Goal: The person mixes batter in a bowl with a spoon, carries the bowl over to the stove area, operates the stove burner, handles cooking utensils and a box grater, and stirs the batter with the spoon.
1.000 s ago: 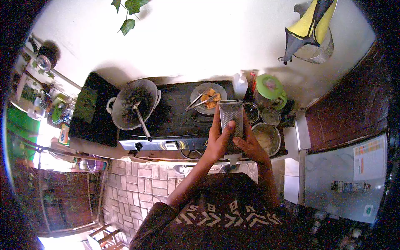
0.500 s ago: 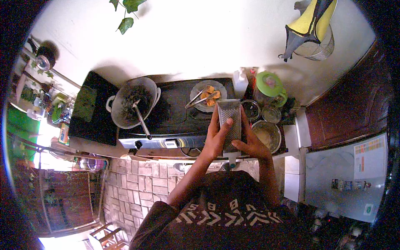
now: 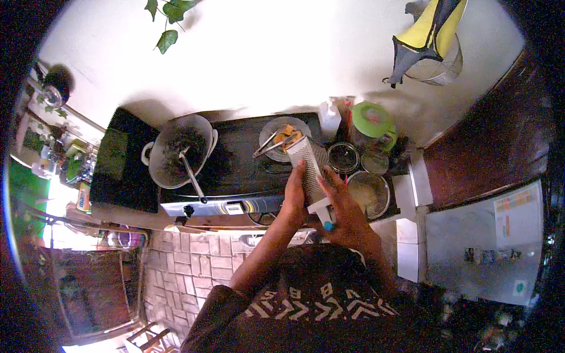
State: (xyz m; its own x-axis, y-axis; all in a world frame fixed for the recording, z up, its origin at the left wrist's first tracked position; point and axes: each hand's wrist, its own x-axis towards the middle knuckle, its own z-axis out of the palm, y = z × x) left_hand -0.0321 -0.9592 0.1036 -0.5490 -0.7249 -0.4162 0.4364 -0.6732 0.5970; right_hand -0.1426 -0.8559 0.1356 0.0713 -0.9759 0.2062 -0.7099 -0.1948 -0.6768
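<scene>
A metal box grater (image 3: pixel 312 165) with a pale handle is held up in front of my chest, tilted with its top end toward the upper left. My left hand (image 3: pixel 295 197) grips its left side, the thumb on the perforated face. My right hand (image 3: pixel 347 209) holds the right side, its fingers reaching over the edge near the handle. Just beyond the grater, a glass plate (image 3: pixel 302 125) on the stove carries orange chunks (image 3: pixel 287 133) of food and metal tongs (image 3: pixel 265 145). Part of the plate is hidden by the grater.
On the stove's left stands a wok (image 3: pixel 159 162) with a long-handled utensil (image 3: pixel 193 176) in it. To the right are a white pump bottle (image 3: pixel 330 119), a green-lidded pitcher (image 3: pixel 371 119), a dark-topped jar (image 3: pixel 343 157) and a round pan (image 3: pixel 386 199). A wire basket (image 3: pixel 438 70) hangs on the wall.
The grater has turned in my hands; its far end now leans left and its handle shows. My right hand has shifted lower along it. The whole view has moved slightly.
</scene>
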